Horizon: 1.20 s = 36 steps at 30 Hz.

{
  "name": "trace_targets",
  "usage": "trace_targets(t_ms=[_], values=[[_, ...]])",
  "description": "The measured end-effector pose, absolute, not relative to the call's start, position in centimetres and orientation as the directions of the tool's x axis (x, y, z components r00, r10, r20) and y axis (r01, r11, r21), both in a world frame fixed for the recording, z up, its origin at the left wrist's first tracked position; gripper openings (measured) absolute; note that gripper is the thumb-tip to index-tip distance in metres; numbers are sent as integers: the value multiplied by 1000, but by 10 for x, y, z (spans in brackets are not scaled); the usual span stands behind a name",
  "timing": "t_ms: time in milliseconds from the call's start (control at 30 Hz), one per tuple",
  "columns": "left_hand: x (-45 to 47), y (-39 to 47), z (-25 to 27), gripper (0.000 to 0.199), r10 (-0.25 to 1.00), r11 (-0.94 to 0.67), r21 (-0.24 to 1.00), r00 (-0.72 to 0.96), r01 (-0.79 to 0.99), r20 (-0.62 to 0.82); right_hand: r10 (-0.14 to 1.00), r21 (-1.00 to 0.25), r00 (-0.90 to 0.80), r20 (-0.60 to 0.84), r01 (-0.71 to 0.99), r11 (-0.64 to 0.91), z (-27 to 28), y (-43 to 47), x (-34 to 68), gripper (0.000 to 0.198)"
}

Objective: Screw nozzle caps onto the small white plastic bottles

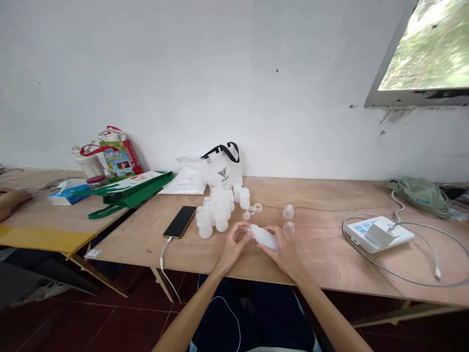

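My right hand (283, 247) is wrapped round the body of a milky plastic baby bottle (264, 236), which lies tilted with its neck to the left. At the neck, my left hand (235, 240) pinches a small clear top piece (245, 228); its exact kind is partly hidden by my fingers. Just beyond my hands lie several ring-shaped parts (258, 208), one with a clear teat in it. Two clear domed caps (288, 211) stand right of them. Behind my left hand, a group of similar open bottles (221, 219) stands upright, close together.
Left of the bottles lies a black phone (180, 221) with a white cable over the table edge. A white tote bag (223, 168) and white plastic packets (185, 182) rest by the wall. At right are a white device (379, 233) with looped cable and a green cap (419, 195). Another person's hand (12, 201) shows far left.
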State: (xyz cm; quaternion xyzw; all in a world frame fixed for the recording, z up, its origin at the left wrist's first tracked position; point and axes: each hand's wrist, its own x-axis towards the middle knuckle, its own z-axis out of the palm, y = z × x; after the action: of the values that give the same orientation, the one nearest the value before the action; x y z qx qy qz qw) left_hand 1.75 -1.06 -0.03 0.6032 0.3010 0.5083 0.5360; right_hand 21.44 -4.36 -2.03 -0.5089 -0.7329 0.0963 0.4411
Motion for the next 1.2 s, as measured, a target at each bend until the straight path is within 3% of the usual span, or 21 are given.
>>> trace_targets(t_ms=[300, 400, 533, 667, 767, 900, 1033, 1200], values=[[20, -4, -6, 37, 927, -247, 964, 264, -103, 266, 740, -379, -160, 654, 776, 503, -17, -45, 213, 25], [19, -4, -5, 36, 930, -248, 963, 253, -102, 266, 741, -404, -172, 649, 748, 527, -17, -45, 214, 30], [13, -11, 1, 32, 892, -275, 952, 332, -134, 305, 794, -528, -146, 589, 674, 516, -18, -46, 217, 40], [8, -19, 4, 44, 824, -313, 927, 426, -205, 372, 823, -598, -123, 555, 629, 498, -17, -48, 216, 41], [10, -17, 0, 51, 859, -325, 929, 355, -178, 369, 824, -605, -101, 558, 630, 487, -16, -49, 214, 40], [16, -7, -3, 37, 927, -265, 958, 244, -107, 284, 813, -571, -101, 573, 663, 484, -17, -49, 212, 41], [19, -6, 7, 35, 897, -270, 954, 327, -128, 298, 781, -539, -32, 624, 706, 459, -17, -48, 214, 41], [20, -13, 20, 51, 849, -227, 958, 445, -176, 284, 767, -545, -2, 642, 702, 458, -18, -47, 214, 41]])
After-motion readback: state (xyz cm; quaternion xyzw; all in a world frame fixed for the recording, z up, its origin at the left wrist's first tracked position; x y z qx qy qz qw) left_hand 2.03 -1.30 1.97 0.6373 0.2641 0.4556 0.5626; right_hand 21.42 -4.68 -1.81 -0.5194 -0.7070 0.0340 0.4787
